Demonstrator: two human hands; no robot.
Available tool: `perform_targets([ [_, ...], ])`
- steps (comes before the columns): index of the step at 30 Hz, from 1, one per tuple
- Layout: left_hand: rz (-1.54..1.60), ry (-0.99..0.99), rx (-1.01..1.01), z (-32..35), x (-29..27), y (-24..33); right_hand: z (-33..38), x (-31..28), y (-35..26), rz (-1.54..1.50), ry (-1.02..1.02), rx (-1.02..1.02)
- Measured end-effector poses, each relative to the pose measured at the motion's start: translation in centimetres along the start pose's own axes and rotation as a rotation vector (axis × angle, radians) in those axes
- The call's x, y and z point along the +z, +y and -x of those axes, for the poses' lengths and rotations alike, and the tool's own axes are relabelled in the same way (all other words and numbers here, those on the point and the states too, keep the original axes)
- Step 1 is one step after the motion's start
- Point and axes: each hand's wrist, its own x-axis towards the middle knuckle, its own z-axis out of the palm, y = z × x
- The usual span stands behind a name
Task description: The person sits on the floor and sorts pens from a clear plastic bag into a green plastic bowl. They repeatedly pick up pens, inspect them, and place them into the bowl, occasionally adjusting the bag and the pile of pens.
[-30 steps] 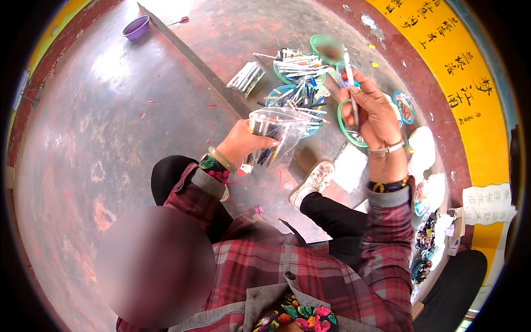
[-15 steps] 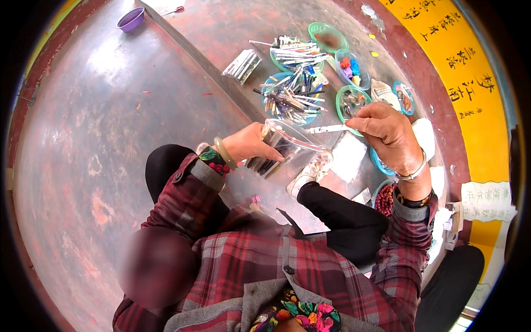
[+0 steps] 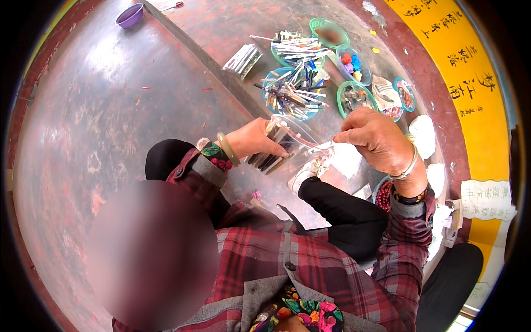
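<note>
My left hand [image 3: 255,138], a pale bangle at its wrist, grips a clear zip bag [image 3: 310,141] by its left side. Inside the bag lie several dark and light pens [image 3: 270,159], partly covered by my thumb. My right hand [image 3: 377,138] wears a silver bangle; its fingertips are pinched on the bag's right corner, by the red zip strip. The bag's mouth is held stretched between both hands, above my shoe [image 3: 301,180]. The white pen from before no longer shows in my right fingers.
Ahead, many loose pens [image 3: 293,94] fill a blue basket, with more white pens [image 3: 298,48] in a green one behind. A packed bundle of pens [image 3: 242,61] lies left of them. Right stand a green bowl [image 3: 341,99] of small dark parts and a tub of coloured pieces [image 3: 351,63].
My right hand has moved slightly left and down. The white pen it held has gone from sight, and its fingers now pinch the bag's corner. My left hand keeps its grip.
</note>
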Motion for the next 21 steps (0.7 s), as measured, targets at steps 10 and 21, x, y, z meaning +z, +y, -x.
perform_targets([
  [10,0.002,-0.038,0.006,-0.4,0.4,-0.4,-1.2,2.2,-0.3,-0.173,-0.01,0.046],
  [21,0.222,-0.031,0.09,-0.6,0.6,-1.0,-2.3,4.1,-1.0,-0.475,0.124,0.232],
])
